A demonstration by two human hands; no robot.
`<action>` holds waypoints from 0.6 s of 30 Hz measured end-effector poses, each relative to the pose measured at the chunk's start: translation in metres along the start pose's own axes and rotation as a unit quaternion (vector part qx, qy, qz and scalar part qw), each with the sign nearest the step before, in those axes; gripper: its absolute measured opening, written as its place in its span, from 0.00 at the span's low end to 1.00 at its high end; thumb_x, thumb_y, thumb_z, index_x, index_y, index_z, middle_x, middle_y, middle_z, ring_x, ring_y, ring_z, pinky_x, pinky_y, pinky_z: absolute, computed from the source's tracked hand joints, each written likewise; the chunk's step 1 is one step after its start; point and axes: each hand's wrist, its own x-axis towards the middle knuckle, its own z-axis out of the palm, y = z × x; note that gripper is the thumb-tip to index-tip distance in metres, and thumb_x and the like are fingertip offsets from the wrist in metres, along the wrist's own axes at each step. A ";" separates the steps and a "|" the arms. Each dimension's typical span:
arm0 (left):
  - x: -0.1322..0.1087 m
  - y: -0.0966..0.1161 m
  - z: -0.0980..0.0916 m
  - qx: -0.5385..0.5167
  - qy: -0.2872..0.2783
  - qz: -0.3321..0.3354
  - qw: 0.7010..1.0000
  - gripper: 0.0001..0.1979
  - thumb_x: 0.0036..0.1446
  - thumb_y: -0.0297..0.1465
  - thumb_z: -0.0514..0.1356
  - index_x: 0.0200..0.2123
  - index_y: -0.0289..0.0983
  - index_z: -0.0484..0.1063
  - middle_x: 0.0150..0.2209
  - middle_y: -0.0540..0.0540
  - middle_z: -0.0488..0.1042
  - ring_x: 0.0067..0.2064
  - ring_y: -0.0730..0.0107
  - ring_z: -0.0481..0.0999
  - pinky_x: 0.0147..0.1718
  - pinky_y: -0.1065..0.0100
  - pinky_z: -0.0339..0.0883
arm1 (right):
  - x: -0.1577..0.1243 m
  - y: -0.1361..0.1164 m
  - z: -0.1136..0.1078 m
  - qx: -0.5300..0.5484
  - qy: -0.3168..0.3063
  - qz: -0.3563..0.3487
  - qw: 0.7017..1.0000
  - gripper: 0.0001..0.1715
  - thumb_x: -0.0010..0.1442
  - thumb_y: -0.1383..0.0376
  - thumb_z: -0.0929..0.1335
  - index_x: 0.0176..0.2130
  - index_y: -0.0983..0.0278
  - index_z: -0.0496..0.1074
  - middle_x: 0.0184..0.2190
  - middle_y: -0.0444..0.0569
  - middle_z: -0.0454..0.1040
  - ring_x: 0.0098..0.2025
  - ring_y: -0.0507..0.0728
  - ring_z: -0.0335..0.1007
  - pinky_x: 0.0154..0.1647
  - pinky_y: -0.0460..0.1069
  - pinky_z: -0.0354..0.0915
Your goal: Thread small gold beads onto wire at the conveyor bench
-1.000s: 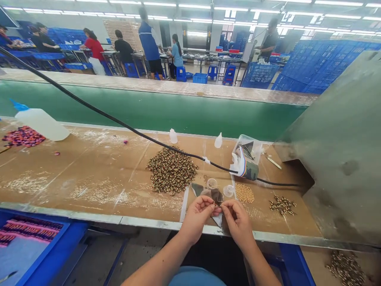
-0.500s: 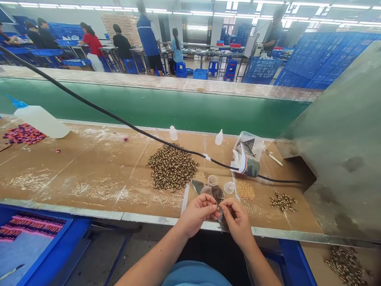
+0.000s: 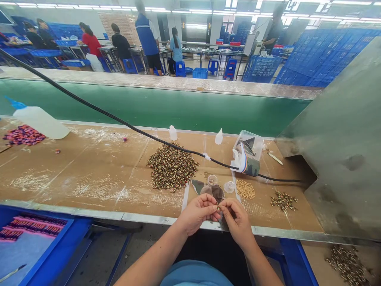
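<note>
My left hand (image 3: 199,213) and my right hand (image 3: 237,219) meet at the front edge of the bench, fingertips pinched together. Between them is a tiny dark and gold piece (image 3: 218,207), mostly covered by the fingers. It resembles the pieces in the big pile (image 3: 172,167) to the left. Under and behind my hands lies a camouflage cloth (image 3: 218,191). Just beyond stand a small clear cup (image 3: 212,180) and a clear round dish (image 3: 229,187). Right of these is a patch of small tan beads (image 3: 245,189).
A smaller pile of dark and gold pieces (image 3: 283,200) lies at right, near a metal panel (image 3: 342,159). A black cable (image 3: 133,128) crosses above the bench. Two small white bottles (image 3: 218,137) and a clear plastic box (image 3: 256,143) stand behind. Several people work across the green belt (image 3: 178,109).
Both hands stay in the same place, still pinched together. The small piece between the fingertips seems slightly turned. The view has shifted a little.
</note>
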 end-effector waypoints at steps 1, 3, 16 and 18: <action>0.000 0.000 0.000 0.000 -0.003 -0.001 1.000 0.18 0.38 0.33 0.72 0.29 0.34 0.66 0.21 0.50 0.74 0.24 0.74 0.75 0.26 0.74 0.63 | 0.000 0.000 0.000 -0.004 0.000 -0.003 1.000 0.10 0.61 0.62 0.63 0.30 0.62 0.69 0.26 0.46 0.70 0.28 0.51 0.67 0.27 0.45 0.64; 0.001 -0.001 -0.001 0.000 -0.008 -0.002 1.000 0.18 0.39 0.32 0.71 0.29 0.34 0.66 0.21 0.51 0.74 0.24 0.74 0.75 0.26 0.74 0.64 | -0.001 0.001 0.000 -0.011 0.001 -0.013 1.000 0.10 0.61 0.63 0.62 0.30 0.62 0.69 0.27 0.46 0.71 0.29 0.52 0.67 0.29 0.46 0.65; 0.002 -0.001 -0.002 0.002 -0.001 -0.013 1.000 0.19 0.37 0.33 0.72 0.28 0.33 0.67 0.21 0.50 0.74 0.23 0.74 0.74 0.26 0.73 0.64 | 0.000 0.005 0.000 -0.016 -0.010 -0.044 0.999 0.07 0.61 0.67 0.62 0.31 0.62 0.68 0.28 0.45 0.70 0.31 0.51 0.68 0.32 0.45 0.65; 0.002 -0.001 -0.002 0.001 0.001 -0.014 1.000 0.19 0.37 0.33 0.72 0.28 0.33 0.67 0.21 0.50 0.74 0.23 0.74 0.74 0.26 0.73 0.64 | 0.001 0.004 0.000 -0.012 -0.014 -0.040 0.999 0.08 0.61 0.66 0.63 0.31 0.62 0.68 0.28 0.45 0.70 0.31 0.51 0.69 0.32 0.45 0.65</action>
